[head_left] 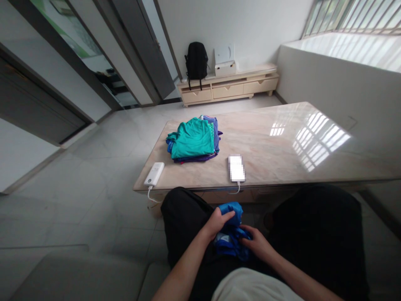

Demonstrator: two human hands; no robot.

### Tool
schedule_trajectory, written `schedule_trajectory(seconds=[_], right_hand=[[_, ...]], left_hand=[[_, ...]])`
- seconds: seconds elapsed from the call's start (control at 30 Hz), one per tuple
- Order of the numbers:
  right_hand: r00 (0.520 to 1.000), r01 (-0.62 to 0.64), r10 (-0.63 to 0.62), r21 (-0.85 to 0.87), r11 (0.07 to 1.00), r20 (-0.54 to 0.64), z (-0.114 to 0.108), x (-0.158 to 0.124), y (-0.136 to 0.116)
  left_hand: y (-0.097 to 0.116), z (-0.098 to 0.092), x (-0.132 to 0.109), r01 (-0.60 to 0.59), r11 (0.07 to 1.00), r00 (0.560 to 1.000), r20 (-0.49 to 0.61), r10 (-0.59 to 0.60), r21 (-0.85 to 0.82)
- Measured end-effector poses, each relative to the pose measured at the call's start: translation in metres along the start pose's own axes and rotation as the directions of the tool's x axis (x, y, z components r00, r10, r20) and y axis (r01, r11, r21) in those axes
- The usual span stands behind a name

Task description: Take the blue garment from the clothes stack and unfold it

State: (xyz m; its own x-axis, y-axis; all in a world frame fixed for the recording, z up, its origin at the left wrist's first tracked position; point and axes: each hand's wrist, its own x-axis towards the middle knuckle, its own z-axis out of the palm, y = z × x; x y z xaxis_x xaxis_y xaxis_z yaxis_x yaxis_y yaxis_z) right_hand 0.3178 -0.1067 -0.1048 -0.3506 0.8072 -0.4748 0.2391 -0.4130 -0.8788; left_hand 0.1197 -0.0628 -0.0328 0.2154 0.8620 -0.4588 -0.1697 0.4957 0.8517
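Observation:
A shiny blue garment (pixel 233 246) lies bunched between my thighs, its exact kind hard to make out. My left hand (pixel 218 221) grips its upper part, with the thumb laid across the fabric. On the other side, my right hand (pixel 253 240) has its fingers closed on the garment's right edge; some fingertips are hidden in the folds. Beyond my knees, a stack of folded clothes sits on the table, with a teal garment (pixel 194 138) on top and purple and blue fabric (pixel 216 125) showing beneath.
On the marble-topped table (pixel 257 133) lie a white power bank (pixel 154 173) and a phone (pixel 236 168), each with a white cable over the front edge. A low cabinet (pixel 228 90) by the far wall bears a black backpack (pixel 196 60) and a white box (pixel 224 68).

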Motion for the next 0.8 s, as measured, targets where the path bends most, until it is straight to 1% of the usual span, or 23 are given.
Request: schedule_trajectory(seconds=[0.37, 0.53, 0.8], right_hand=[[0.999, 0.044, -0.045, 0.02, 0.999, 0.03, -0.002, -0.004, -0.016], [1.0, 0.025, -0.026, 0.051, 0.998, 0.018, -0.001, -0.003, -0.013], [0.999, -0.034, 0.033, 0.129, 0.991, 0.003, 0.001, 0.003, -0.001]], left_hand=[[0.003, 0.002, -0.002, 0.008, 1.0, 1.0, -0.016, -0.009, -0.024], [0.002, 0.002, -0.002, 0.01, 1.0, 1.0, -0.016, -0.011, -0.017], [0.002, 0.003, -0.002, -0.004, 1.0, 0.999, -0.032, 0.004, 0.005]])
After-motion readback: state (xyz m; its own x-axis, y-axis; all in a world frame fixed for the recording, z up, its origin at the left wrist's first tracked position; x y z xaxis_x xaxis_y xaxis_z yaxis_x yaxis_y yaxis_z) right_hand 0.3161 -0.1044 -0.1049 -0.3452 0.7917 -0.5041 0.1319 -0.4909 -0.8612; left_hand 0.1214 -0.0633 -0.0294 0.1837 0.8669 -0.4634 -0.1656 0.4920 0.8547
